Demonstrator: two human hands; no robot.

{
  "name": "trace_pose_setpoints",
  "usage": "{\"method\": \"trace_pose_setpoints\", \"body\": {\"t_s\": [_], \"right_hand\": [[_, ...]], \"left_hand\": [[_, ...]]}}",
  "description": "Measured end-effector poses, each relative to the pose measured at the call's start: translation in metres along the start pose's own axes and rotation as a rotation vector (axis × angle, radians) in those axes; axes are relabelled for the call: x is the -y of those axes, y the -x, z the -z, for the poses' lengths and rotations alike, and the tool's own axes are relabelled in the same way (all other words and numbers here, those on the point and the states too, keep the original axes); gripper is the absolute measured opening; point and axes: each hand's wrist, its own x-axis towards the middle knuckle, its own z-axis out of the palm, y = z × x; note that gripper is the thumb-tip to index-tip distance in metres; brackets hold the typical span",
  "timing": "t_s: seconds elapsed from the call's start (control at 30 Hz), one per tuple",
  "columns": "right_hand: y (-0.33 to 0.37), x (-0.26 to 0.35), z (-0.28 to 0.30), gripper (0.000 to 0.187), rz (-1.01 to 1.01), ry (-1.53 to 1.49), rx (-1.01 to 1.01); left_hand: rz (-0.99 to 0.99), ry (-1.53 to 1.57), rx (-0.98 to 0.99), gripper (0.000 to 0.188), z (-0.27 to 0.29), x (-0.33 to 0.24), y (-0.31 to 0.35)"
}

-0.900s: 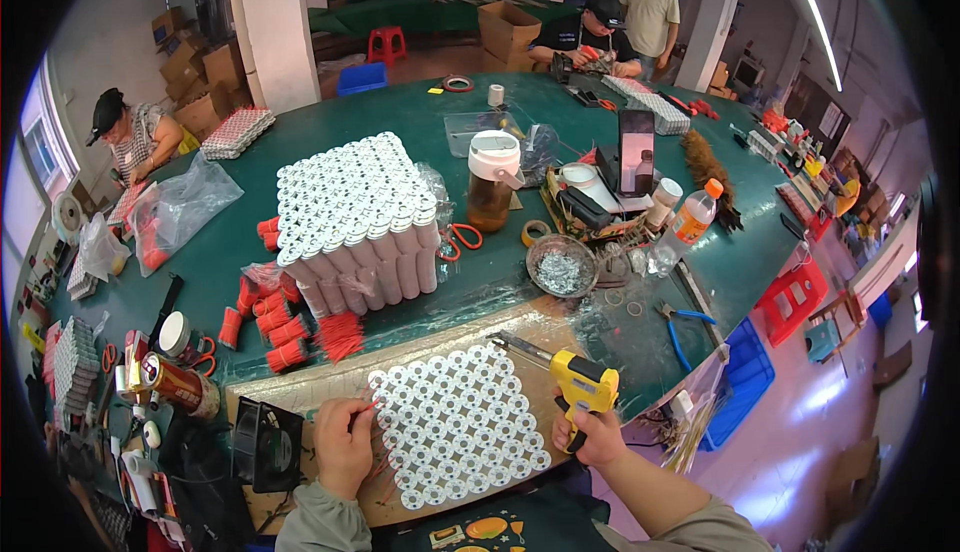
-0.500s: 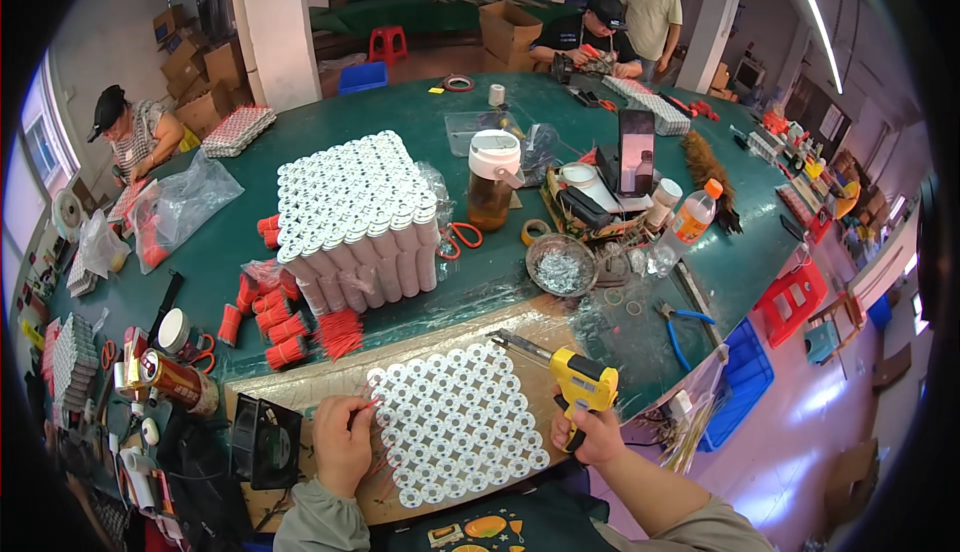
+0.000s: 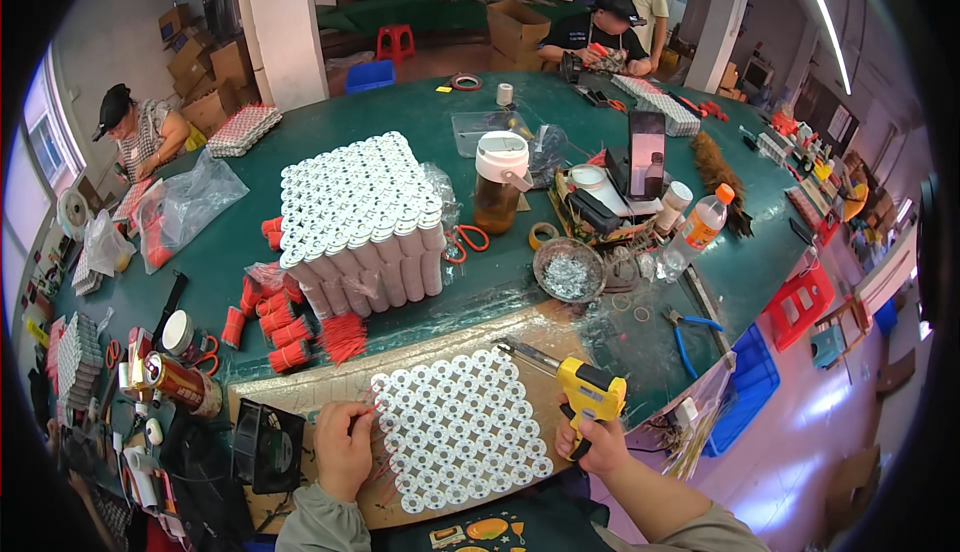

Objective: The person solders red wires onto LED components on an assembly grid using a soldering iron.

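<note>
A flat panel of joined white discs (image 3: 462, 430) with dark centres lies on a brown board (image 3: 300, 384) in front of me. At the panel's upper left edge, my left hand (image 3: 343, 452) is closed in a pinch on a thin red wire (image 3: 377, 407). More red wires hang along that side. My right hand (image 3: 600, 446) grips a yellow soldering gun (image 3: 592, 390) by its handle, right of the panel. The gun's long metal nose points up and left, its tip over the panel's upper right corner, and I cannot tell if it touches.
Beyond the board stands a tall stack of white disc panels (image 3: 365, 192), beside red wire bundles (image 3: 290, 332). A bowl of metal bits (image 3: 569, 270), blue pliers (image 3: 683, 342), a drink jug (image 3: 499, 187) and a bottle (image 3: 697, 232) stand rightward. A black fan (image 3: 266, 442) is left. Co-workers sit across the table.
The whole view has shifted slightly. Both hands keep their grips, with the soldering gun and the red wire in nearly the same places over the panel.
</note>
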Motion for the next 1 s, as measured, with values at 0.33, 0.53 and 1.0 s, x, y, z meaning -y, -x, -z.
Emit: {"method": "trace_pose_setpoints", "body": {"t_s": [0.33,0.53,1.0], "right_hand": [[-0.001,-0.001,-0.001,0.063,0.008,0.005,-0.011],[0.002,-0.002,0.004,0.061,-0.001,-0.09,-0.028],[-0.001,-0.006,0.006,0.067,0.116,0.118,-0.052]], "left_hand": [[0.039,0.052,0.018,0.011,0.005,-0.008,0.001],[-0.267,-0.022,0.046,0.017,-0.004,-0.011,0.004],[-0.094,0.089,0.02,0.015,0.009,-0.002,0.007]]}}
